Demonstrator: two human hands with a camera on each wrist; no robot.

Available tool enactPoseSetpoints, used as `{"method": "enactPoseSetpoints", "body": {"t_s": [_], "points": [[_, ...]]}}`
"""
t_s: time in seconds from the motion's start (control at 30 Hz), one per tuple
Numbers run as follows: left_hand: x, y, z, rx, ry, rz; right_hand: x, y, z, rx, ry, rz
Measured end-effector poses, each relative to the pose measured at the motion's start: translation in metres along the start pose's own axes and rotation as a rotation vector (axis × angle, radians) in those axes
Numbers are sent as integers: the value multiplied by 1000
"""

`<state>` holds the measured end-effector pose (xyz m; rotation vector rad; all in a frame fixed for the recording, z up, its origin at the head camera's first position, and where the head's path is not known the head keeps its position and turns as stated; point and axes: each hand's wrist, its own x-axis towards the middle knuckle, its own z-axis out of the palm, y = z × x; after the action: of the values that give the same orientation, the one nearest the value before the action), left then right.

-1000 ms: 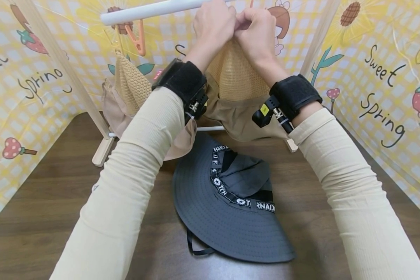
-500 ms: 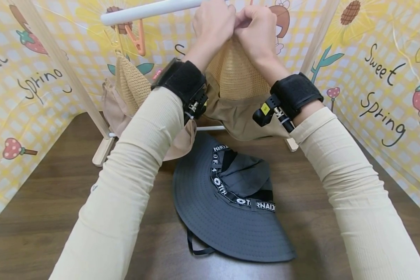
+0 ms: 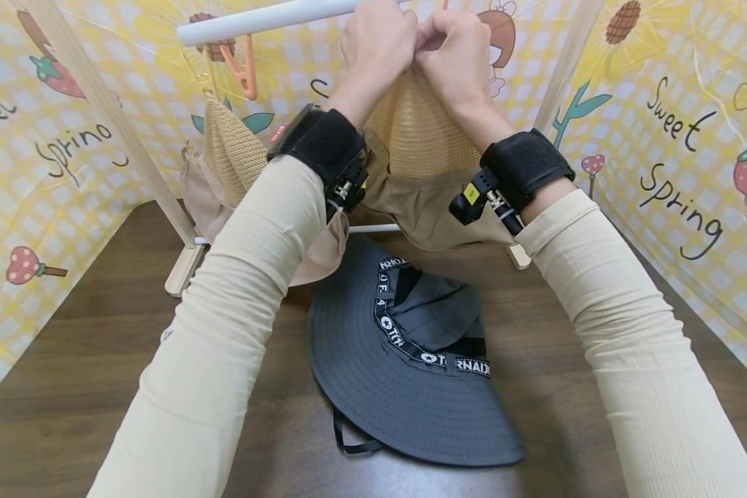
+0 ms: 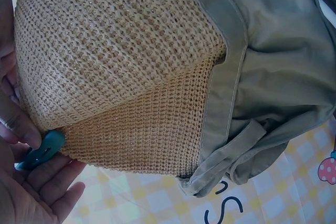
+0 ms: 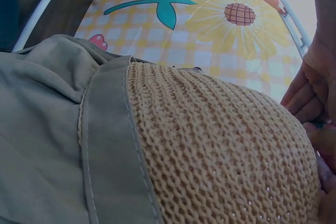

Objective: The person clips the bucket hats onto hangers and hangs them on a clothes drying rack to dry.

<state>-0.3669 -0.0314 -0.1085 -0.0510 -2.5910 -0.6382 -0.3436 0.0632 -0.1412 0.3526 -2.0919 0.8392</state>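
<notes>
A hat with a woven straw crown and khaki fabric brim (image 3: 432, 142) hangs under the white rail (image 3: 268, 19), crown upward. My left hand (image 3: 376, 52) is raised at the rail and holds a teal clothespin (image 4: 46, 149) at the tip of the crown. Right beside it, my right hand (image 3: 457, 66) pinches the top of the crown between thumb and fingers. The clothespin is hidden in the head view behind the hands. In the right wrist view, the straw crown (image 5: 226, 145) fills the middle, with both hands at the right edge.
Left of my hands, a second straw hat with a pinkish brim (image 3: 230, 149) hangs from the rail, near an orange clothespin (image 3: 245, 69). A dark grey wide-brimmed hat (image 3: 380, 373) lies on the wooden surface below. Wooden posts (image 3: 99, 117) support the rail.
</notes>
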Motion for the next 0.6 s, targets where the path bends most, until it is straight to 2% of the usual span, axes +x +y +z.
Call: {"method": "enactPoseSetpoints", "body": {"t_s": [0.6], "points": [[-3, -5, -1, -10, -9, 42, -2, 1, 0, 5, -11, 5]]}}
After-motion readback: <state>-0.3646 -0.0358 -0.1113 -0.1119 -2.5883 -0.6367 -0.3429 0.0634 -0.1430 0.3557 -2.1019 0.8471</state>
